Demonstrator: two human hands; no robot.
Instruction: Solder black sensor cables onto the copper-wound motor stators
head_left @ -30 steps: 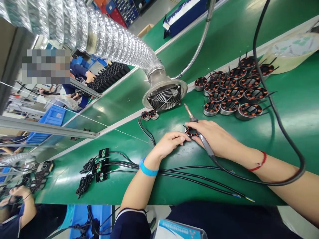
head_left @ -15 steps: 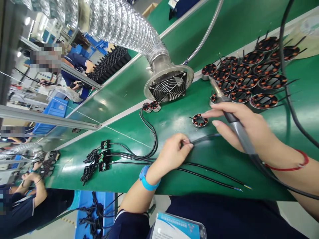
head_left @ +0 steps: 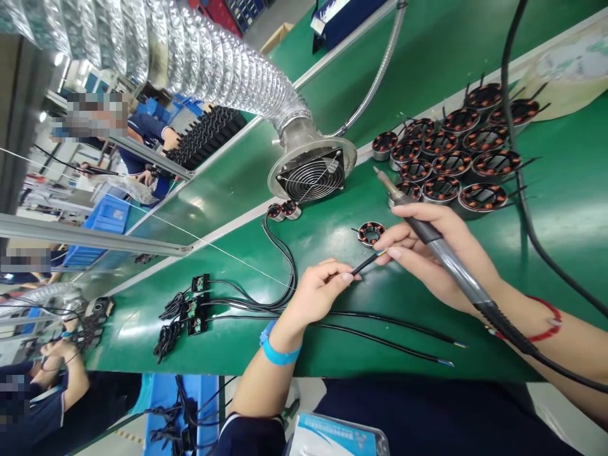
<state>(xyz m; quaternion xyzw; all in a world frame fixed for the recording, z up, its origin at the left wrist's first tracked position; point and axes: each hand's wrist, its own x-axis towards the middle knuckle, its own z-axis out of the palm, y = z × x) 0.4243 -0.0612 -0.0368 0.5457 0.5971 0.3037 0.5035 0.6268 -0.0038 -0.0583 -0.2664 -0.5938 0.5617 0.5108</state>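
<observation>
My left hand (head_left: 320, 291), closed, pinches a black cable (head_left: 363, 265) near its end. Coloured wires at the tip of that cable meet the fingertips of my right hand (head_left: 427, 259). A soldering iron (head_left: 441, 253) also rests in my right hand, between thumb and fingers, its metal tip pointing up and left. Just behind the fingertips lies a single motor stator (head_left: 372, 234) with copper coils and a metal ring. Two more black cables (head_left: 394, 341) with bared coloured ends stretch across the green bench (head_left: 342, 361) below my hands.
Several motor stators (head_left: 446, 163) stand grouped at the right rear. A fume extractor fan (head_left: 313, 177) hangs from a silver duct (head_left: 223, 63). Small black housings with circuit boards (head_left: 198, 307) lie left. The iron's cord (head_left: 522, 215) loops at right. Co-workers sit at left.
My right hand has come down and left to the cable's end, its fingertips now on the coloured wires. The cable tip has lifted, and the iron has shifted left with the hand.
</observation>
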